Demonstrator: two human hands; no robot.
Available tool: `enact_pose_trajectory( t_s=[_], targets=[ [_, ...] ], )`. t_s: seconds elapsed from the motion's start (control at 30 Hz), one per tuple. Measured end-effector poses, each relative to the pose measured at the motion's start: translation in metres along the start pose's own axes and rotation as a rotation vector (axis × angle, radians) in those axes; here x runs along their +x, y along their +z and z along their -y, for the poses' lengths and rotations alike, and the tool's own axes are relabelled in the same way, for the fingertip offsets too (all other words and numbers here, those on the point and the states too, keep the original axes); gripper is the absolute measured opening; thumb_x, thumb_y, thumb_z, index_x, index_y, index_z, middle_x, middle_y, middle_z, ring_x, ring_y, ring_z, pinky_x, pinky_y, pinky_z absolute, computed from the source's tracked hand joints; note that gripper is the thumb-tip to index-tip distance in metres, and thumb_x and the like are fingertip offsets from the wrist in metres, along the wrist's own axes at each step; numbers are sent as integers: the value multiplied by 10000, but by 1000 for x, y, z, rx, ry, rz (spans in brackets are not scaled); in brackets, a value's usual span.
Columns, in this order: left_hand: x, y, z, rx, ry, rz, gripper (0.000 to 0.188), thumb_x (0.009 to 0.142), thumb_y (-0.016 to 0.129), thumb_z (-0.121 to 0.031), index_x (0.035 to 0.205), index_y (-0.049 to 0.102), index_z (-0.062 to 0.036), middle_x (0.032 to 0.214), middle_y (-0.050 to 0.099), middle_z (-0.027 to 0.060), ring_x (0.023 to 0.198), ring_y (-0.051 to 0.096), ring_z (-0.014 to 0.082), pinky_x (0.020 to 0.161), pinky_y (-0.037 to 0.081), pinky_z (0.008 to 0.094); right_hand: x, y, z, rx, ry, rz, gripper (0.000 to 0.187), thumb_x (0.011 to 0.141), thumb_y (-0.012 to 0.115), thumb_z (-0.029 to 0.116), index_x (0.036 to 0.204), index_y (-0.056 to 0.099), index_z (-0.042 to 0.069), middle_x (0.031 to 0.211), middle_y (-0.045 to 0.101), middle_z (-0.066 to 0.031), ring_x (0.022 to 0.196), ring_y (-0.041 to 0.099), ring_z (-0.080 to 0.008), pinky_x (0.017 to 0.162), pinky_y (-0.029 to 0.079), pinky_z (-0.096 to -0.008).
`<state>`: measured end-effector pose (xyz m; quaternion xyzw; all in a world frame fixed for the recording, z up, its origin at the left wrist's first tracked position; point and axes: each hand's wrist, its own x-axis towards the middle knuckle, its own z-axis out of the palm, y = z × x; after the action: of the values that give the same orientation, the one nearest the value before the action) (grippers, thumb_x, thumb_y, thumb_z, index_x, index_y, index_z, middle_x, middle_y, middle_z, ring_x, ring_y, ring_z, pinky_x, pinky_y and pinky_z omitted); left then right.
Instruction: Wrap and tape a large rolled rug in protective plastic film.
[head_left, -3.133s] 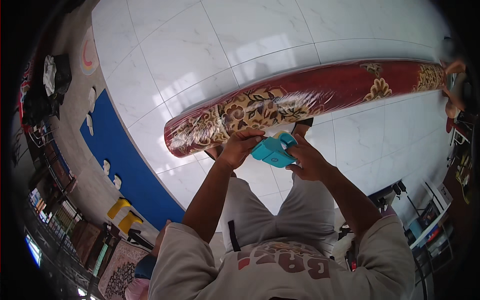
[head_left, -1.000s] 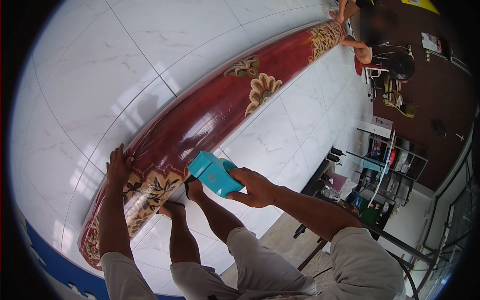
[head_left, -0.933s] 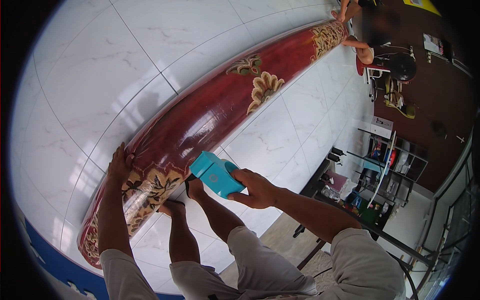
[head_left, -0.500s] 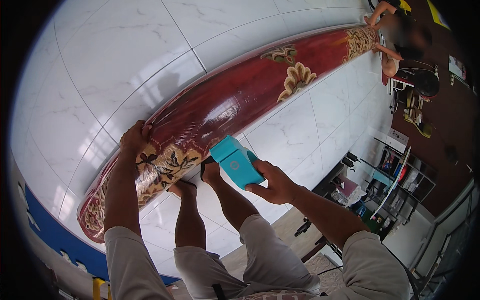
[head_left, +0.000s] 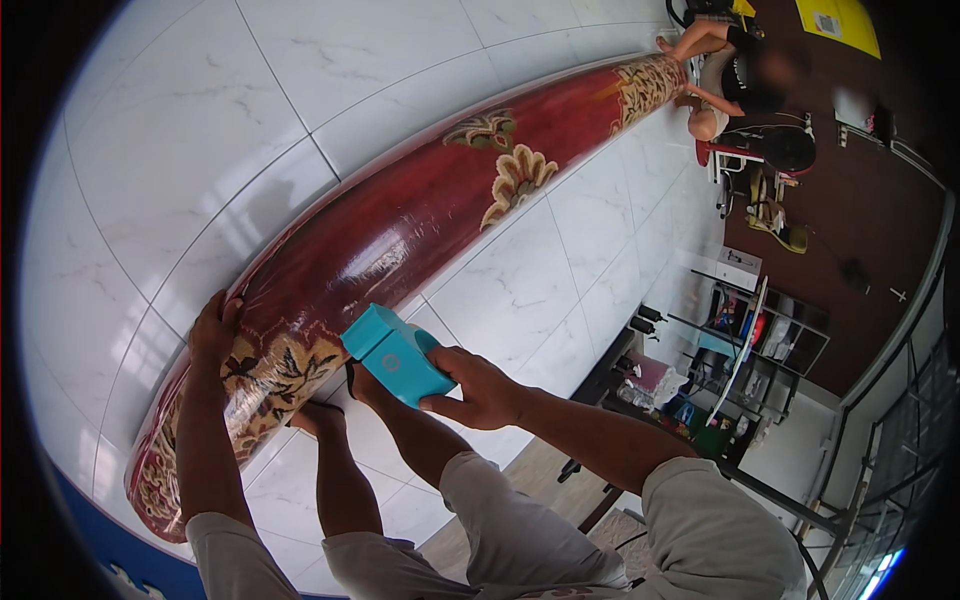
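Note:
A long rolled carpet (head_left: 330, 225), red with gold and brown floral patterns and wrapped in shiny clear plastic, lies diagonally across the white tiles. My left hand (head_left: 213, 328) grips the carpet's left side near its close end, the fingers partly hidden by the hand's back. In my right hand (head_left: 476, 386) is a boxy teal handheld device (head_left: 396, 358) with a small round mark. I hold it by its right side, just over the carpet's right edge. At the far end, another person's hand (head_left: 686, 88) is at the carpet.
My feet (head_left: 322, 418) stand close to the carpet's right side. The other person sits low at the far end. A black rack (head_left: 770, 325) full of goods stands on the right, with a white box (head_left: 738, 266) beside it. A blue band (head_left: 120, 545) borders the lower left.
The view has shifted, so the carpet, my hands and the room appear further left and somewhat lower. My grip on the teal device and the left hand's place on the carpet look the same.

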<state>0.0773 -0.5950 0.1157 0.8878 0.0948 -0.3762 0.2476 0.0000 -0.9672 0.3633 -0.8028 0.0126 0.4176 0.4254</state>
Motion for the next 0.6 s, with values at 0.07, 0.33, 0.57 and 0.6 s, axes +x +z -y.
enact_pose_trajectory(
  t_s=[0.07, 0.33, 0.57, 0.6],
  targets=[
    [0, -5, -9, 23, -24, 12, 582, 922, 520, -556, 1341, 541, -152, 1216, 639, 163, 1134, 595, 347, 968, 445, 431, 1, -5, -1, -6, 10, -8, 403, 858, 689, 286, 1069, 457, 32, 957, 553, -183, 919, 535, -364, 783, 433, -451],
    [-1, -11, -19, 24, -71, 61, 557, 915, 516, -566, 1289, 579, -157, 1145, 670, 161, 1098, 612, 361, 927, 460, 443, 3, 1, -4, 24, -33, -62, 375, 848, 728, 233, 1021, 471, 22, 875, 505, -131, 796, 490, -252, 704, 412, -371],
    [-2, -13, -21, 11, -69, 57, 537, 908, 524, -563, 1252, 604, -159, 1135, 670, 167, 1094, 605, 380, 916, 456, 457, 3, -1, -7, 19, 21, 4, 434, 859, 686, 288, 1109, 447, 26, 976, 550, -192, 935, 533, -369, 797, 426, -461],
    [-1, -13, -20, 10, -70, 56, 537, 908, 524, -563, 1252, 604, -159, 1135, 670, 167, 1094, 605, 380, 916, 456, 457, 3, -1, -8, 44, 19, 1, 437, 860, 686, 290, 1113, 447, 26, 977, 547, -193, 934, 531, -369, 798, 425, -461]
  ],
)
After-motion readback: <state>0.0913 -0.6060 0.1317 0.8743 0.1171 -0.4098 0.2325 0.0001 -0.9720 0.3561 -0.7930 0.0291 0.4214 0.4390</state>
